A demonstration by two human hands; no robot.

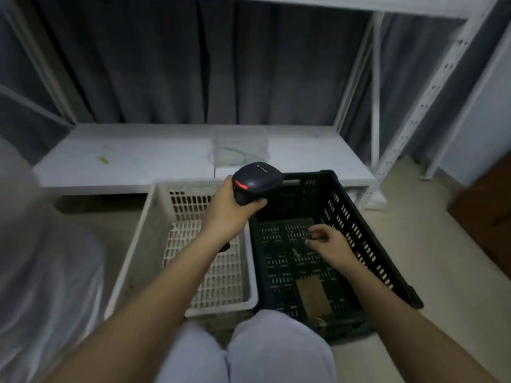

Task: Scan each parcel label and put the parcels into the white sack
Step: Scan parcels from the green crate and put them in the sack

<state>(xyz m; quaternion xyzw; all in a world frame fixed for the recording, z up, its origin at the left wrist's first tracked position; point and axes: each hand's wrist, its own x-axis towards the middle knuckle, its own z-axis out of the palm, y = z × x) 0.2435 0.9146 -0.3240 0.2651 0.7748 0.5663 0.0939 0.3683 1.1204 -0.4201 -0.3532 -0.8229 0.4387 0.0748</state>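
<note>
- dark plastic scanner (255,179), a red light glowing on its head, sits gripped in the left hand (231,214), fingers curled round its handle, held above the seam between two crates on the floor.
- right hand (330,244) hovers low inside the black crate (367,244), fingers loosely curled and holding nothing.
- brown parcel (313,295) lies flat on the black crate's slotted floor near its front wall, apart from the right hand.
- white crate (138,244) stands touching the black one on its left side; no parcel shows in it.
- white sack (47,272) bulks at the left edge of view, blurred, beside the white crate.
- pale low shelf (138,156) of a white metal rack runs behind both crates, with a clear plastic bag (240,147) on it and a grey curtain (193,73) hanging behind.
- person's knees (249,352) in light trousers fill the bottom of the view.
</note>
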